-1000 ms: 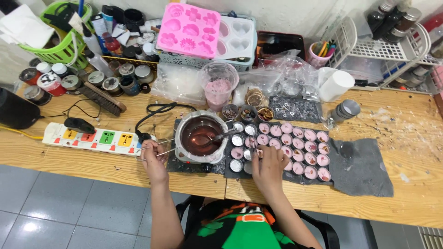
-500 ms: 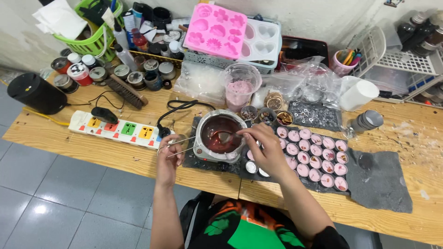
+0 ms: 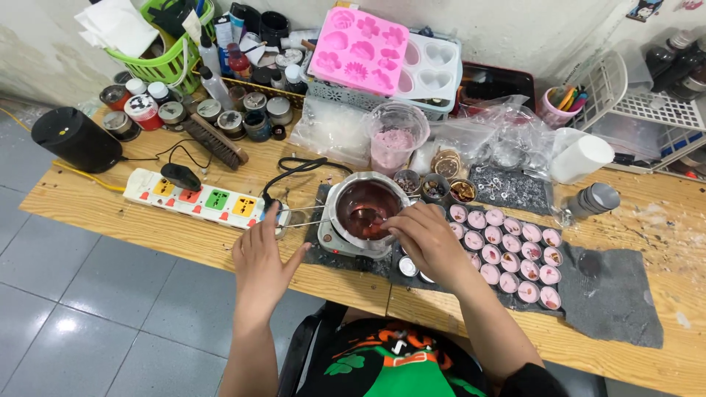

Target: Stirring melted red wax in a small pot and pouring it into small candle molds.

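Entry: wax-melting station, head view.

1. Metal melting pot (image 3: 365, 208) — stood on a small heater near the front edge of the desk (image 3: 110, 213), at its middle. It held dark red liquid.
2. Right hand (image 3: 429, 239) — at the pot's right rim, fingers pressed together on what looked like a thin stirrer or spoon dipped in the liquid; the tool itself was too small to tell.
3. Left hand (image 3: 261, 257) — fingers spread, thumb out, resting on the pot's long wire handle (image 3: 301, 218); whether it truly gripped the handle could not be told.
4. Small round cups (image 3: 507, 250) — in rows on a dark mat (image 3: 614, 294) just right of the pot, most filled pink; a few nearest the pot looked unfilled.

Step, as judged: stirring or scooping the melted wax with the pot steadied. The next move would call for a level, slow carry to an unfilled cup, with no drip on the mat.

Surface and room: wooden desk, crowded at the back edge with a pink mould (image 3: 358, 45), a green basket (image 3: 158, 55) and jars; a power strip (image 3: 202, 198) and black speaker (image 3: 76, 139) toward the left; grey tiled floor (image 3: 95, 316) below the front edge.
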